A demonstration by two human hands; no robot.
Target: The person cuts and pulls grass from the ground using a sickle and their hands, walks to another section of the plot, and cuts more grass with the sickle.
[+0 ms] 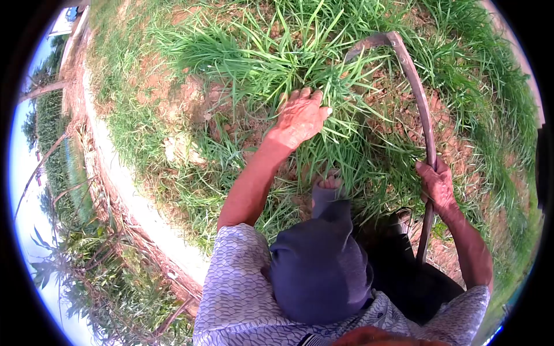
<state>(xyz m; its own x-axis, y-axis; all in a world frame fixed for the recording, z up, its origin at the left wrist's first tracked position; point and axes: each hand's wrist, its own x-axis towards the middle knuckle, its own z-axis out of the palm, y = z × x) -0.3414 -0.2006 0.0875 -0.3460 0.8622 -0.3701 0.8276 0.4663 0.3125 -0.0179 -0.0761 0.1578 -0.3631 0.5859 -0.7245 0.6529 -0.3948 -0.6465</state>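
Observation:
My left hand (301,118) rests at the base of a thick clump of long green grass (288,63), with its fingertips partly hidden among the blades. The thumb points to the right, apart from the fingers. On the right, my right hand (438,183) is wrapped round the wooden handle of a sickle (419,95). The long curved handle rises from beside my leg, and its blade (369,42) bends left at the top, over the grass and right of the clump. A gap separates the blade from my left hand.
My bent knee (320,271) and a bare foot (330,183) are below the clump. Patches of dry soil (179,104) show through the grass. A pale strip (135,193) curves down the left, with leafy plants (124,282) and branches beyond.

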